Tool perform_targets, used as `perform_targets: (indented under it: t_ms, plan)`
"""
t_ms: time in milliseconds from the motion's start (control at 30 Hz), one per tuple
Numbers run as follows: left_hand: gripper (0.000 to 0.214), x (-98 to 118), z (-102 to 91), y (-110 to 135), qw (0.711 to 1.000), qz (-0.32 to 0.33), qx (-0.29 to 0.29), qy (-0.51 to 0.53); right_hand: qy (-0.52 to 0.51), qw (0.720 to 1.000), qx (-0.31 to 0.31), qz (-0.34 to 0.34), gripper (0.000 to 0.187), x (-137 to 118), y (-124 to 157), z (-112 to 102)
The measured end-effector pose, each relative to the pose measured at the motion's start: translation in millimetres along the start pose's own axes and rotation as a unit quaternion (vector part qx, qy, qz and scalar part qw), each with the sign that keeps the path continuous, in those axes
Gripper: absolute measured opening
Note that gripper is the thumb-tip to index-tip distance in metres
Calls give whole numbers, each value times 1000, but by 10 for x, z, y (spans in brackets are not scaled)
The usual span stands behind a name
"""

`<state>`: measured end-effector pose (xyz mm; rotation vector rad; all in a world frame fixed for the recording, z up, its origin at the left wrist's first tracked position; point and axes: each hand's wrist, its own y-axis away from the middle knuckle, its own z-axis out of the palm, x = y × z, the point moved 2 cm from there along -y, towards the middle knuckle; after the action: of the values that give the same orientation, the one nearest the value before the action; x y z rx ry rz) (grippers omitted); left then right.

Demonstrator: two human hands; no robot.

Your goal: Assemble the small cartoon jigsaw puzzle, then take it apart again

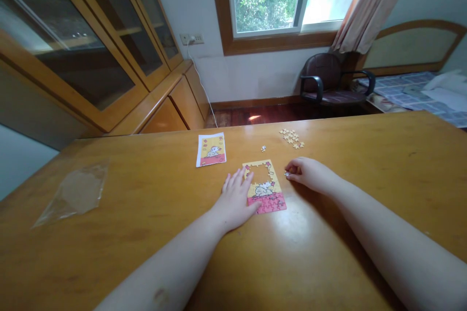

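Note:
A small yellow and pink jigsaw puzzle (pixel 268 193) lies partly assembled on the wooden table (pixel 146 194), with a gap in its upper middle. My left hand (pixel 237 198) rests flat and open on the table, its fingers touching the puzzle's left edge. My right hand (pixel 308 173) sits just right of the puzzle, fingers pinched on a small puzzle piece (pixel 287 174). A heap of loose pieces (pixel 292 138) lies further back, and a single piece (pixel 263 148) lies apart from it.
A printed reference picture (pixel 211 149) of the same image lies left of the puzzle. A clear plastic bag (pixel 75 193) lies at the table's left. Behind the table are glass-door cabinets (pixel 91 43), a dark office chair (pixel 330 82), a window and a bed (pixel 419 92).

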<state>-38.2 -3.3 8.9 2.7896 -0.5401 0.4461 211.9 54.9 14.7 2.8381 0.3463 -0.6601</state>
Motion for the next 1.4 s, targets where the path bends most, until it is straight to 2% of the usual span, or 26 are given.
perform_targets:
  t_ms: [167, 500, 633, 867, 1067, 1167, 1400]
  plan:
    - [78, -5, 7, 2, 1000, 0, 8, 10, -9, 1000, -11, -11, 10, 6, -14, 74]
    - [79, -2, 3, -2, 1000, -4, 6, 4, -20, 997, -37, -66, 3, -93, 56, 55]
    - [80, -15, 19, -1, 1000, -5, 8, 4, -44, 996, -44, -63, 8, -173, 67, 83]
    - [79, -13, 10, 3, 1000, -3, 10, 5, -98, 988, -49, -110, 5, -260, 98, 85]
    - [79, -10, 13, -2, 1000, -4, 11, 10, -172, 980, -2, -100, 7, -319, 96, 107]
    - [78, -19, 33, -9, 1000, -3, 17, 10, -205, 973, -2, -109, 6, -433, 106, 191]
    - [78, -29, 50, -13, 1000, 1, 19, 9, -163, 975, 35, -145, 5, -594, 114, 348]
